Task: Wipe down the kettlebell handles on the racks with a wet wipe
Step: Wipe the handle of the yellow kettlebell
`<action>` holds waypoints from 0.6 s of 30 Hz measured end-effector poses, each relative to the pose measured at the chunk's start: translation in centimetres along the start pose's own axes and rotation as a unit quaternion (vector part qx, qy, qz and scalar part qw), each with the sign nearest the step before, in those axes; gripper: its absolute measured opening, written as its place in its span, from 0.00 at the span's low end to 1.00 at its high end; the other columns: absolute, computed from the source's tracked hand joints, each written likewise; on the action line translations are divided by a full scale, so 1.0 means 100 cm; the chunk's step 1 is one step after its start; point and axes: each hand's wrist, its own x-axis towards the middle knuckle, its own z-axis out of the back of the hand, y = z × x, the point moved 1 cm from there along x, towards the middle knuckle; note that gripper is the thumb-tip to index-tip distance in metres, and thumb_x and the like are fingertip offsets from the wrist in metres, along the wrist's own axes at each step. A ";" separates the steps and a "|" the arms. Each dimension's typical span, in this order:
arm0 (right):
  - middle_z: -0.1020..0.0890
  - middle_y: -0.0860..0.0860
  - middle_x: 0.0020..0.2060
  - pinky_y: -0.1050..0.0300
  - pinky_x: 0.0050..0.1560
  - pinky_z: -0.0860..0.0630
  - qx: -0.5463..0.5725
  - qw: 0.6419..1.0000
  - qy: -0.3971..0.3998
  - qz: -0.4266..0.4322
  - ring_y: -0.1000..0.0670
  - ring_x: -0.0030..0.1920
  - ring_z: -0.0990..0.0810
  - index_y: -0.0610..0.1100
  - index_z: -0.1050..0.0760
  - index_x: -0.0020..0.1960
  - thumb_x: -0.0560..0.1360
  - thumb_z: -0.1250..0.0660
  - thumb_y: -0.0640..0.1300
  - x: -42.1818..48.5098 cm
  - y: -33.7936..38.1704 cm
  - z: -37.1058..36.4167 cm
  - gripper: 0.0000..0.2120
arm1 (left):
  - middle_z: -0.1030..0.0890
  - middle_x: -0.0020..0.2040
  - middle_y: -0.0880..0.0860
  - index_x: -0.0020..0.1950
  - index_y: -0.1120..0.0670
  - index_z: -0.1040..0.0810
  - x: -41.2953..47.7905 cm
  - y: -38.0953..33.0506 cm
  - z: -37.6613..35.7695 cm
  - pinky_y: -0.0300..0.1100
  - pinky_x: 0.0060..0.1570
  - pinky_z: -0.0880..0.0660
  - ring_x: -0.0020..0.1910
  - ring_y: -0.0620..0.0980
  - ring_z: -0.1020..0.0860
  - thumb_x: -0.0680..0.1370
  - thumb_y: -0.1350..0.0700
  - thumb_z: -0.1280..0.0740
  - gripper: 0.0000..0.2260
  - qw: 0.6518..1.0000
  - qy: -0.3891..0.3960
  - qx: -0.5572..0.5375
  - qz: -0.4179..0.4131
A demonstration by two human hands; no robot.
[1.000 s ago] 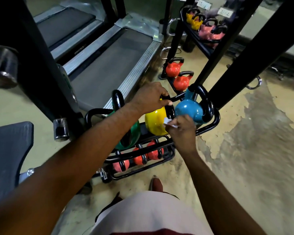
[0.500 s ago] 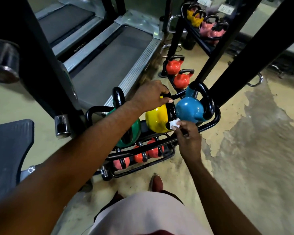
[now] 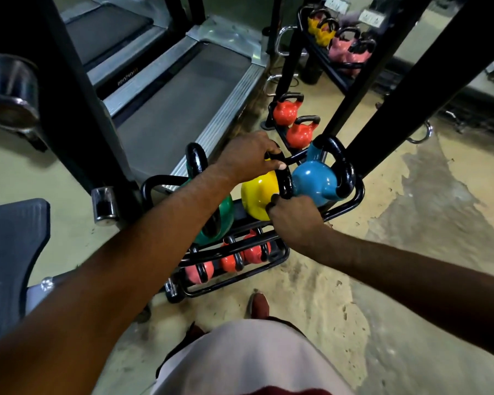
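The left hand (image 3: pixel 248 155) is gripping the top of the black handle (image 3: pixel 286 181) of the yellow kettlebell (image 3: pixel 257 195), fingers wrapped over it. The right hand (image 3: pixel 294 218) is curling its fingers round the handle's lower end, with the wipe hidden from view. The yellow kettlebell is sitting on the rack (image 3: pixel 351 203), top tier, between the green kettlebell (image 3: pixel 224 215) and the blue kettlebell (image 3: pixel 314 182).

Treadmill (image 3: pixel 177 104) at rear; grey bench pad (image 3: pixel 9 252) at left (floor (image 3: pixel 425 238) worn, patchy).
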 end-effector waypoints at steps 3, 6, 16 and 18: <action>0.21 0.49 0.58 0.53 0.42 0.30 0.044 0.997 -0.059 0.028 0.45 0.44 0.18 0.46 0.20 0.52 0.75 0.34 0.43 -0.012 -0.009 -0.016 0.08 | 0.21 0.58 0.50 0.63 0.47 0.20 -0.001 0.002 0.001 0.40 0.46 0.30 0.55 0.50 0.22 0.74 0.38 0.30 0.22 1.000 -0.002 -0.001 0.002; 0.19 0.49 0.56 0.53 0.43 0.29 0.069 0.978 -0.190 0.047 0.46 0.45 0.21 0.46 0.18 0.47 0.67 0.26 0.41 -0.023 -0.020 -0.050 0.09 | 0.21 0.59 0.50 0.64 0.48 0.20 0.001 0.002 -0.002 0.38 0.46 0.35 0.57 0.50 0.23 0.74 0.39 0.30 0.21 1.000 -0.005 -0.012 0.004; 0.19 0.52 0.50 0.54 0.50 0.24 0.469 0.768 -0.340 -0.274 0.52 0.51 0.22 0.45 0.20 0.48 0.74 0.29 0.38 -0.031 0.015 -0.091 0.04 | 0.19 0.55 0.51 0.58 0.51 0.17 0.003 0.000 -0.003 0.41 0.50 0.27 0.53 0.49 0.21 0.72 0.42 0.26 0.19 0.998 -0.016 -0.054 0.021; 0.19 0.54 0.52 0.54 0.54 0.22 0.603 0.657 -0.340 -0.298 0.53 0.54 0.21 0.45 0.21 0.52 0.76 0.32 0.37 -0.033 0.021 -0.093 0.06 | 0.19 0.55 0.52 0.59 0.51 0.17 0.002 -0.001 -0.002 0.41 0.51 0.27 0.53 0.49 0.22 0.72 0.42 0.26 0.19 0.998 -0.012 -0.058 0.023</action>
